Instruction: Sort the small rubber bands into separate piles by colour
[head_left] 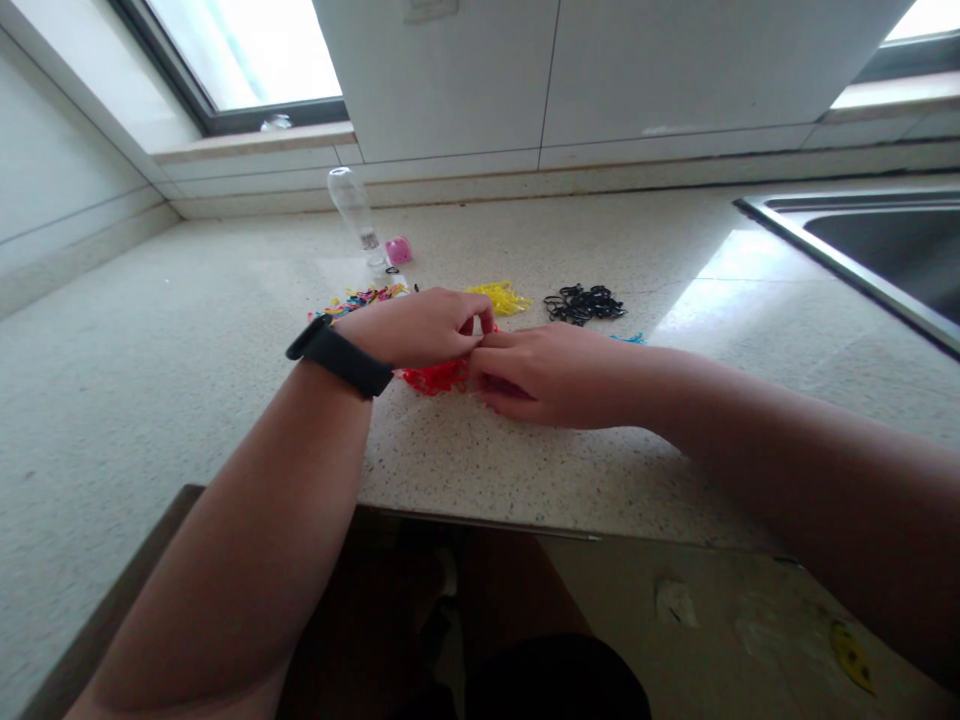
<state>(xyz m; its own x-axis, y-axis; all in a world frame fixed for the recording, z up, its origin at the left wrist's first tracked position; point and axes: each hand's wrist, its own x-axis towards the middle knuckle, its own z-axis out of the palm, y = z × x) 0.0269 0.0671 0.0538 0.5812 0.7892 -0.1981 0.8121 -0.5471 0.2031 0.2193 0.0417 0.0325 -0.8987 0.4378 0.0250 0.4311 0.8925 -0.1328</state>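
My left hand [427, 325], with a dark watch band at its wrist, reaches over a pile of small red rubber bands [435, 378]. Its thumb and index finger are pinched together, meeting the fingertips of my right hand [547, 375]. Curled fingers close my right hand at the right edge of the red pile. Whatever sits between the fingertips is too small or hidden to name. Behind the hands lie a yellow pile of bands [499, 297] and a black pile [583, 303]. A multicoloured pile [360, 300] is partly covered by my left hand, and a few blue bands [628, 339] show past my right wrist.
A clear bottle [351, 210] lies on the speckled counter [247, 400], with a pink cap [398, 250] beside it. A steel sink [862, 260] is set in at the right. The tiled wall [450, 90] rises behind, and the counter's front edge is close to me.
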